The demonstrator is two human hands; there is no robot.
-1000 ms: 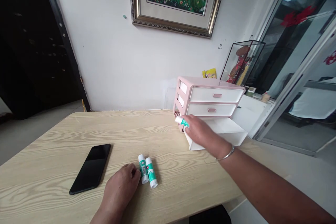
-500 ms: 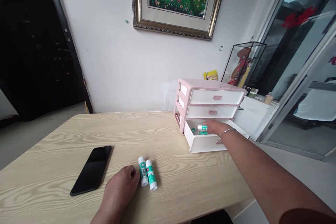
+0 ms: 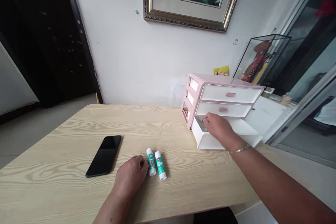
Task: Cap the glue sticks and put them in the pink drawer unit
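Note:
My left hand [image 3: 130, 175] rests on the wooden table [image 3: 65, 136] with its fingers curled, fingertips against the nearer of two white and green glue sticks [image 3: 150, 156] [image 3: 160, 165] lying side by side. My right hand [image 3: 219, 129], with a silver bracelet on the wrist, reaches into the pulled-out bottom drawer [image 3: 210, 142] of a pink and white three-drawer box [image 3: 225, 93]. Its fingers are bent down into the drawer's left end, and a speck of green shows at the fingertips. What they hold, if anything, is hidden.
A black phone [image 3: 104, 155] lies face up left of the glue sticks. The two upper drawers are closed. A framed picture [image 3: 189, 21] hangs on the white wall. A glass case [image 3: 259, 59] and a yellow packet [image 3: 222, 70] stand behind the drawer box.
My right hand carried a glue stick from the box's left side into the open bottom drawer and now sits at the drawer's left end. The left hand has stayed by the two sticks. The view shifted.

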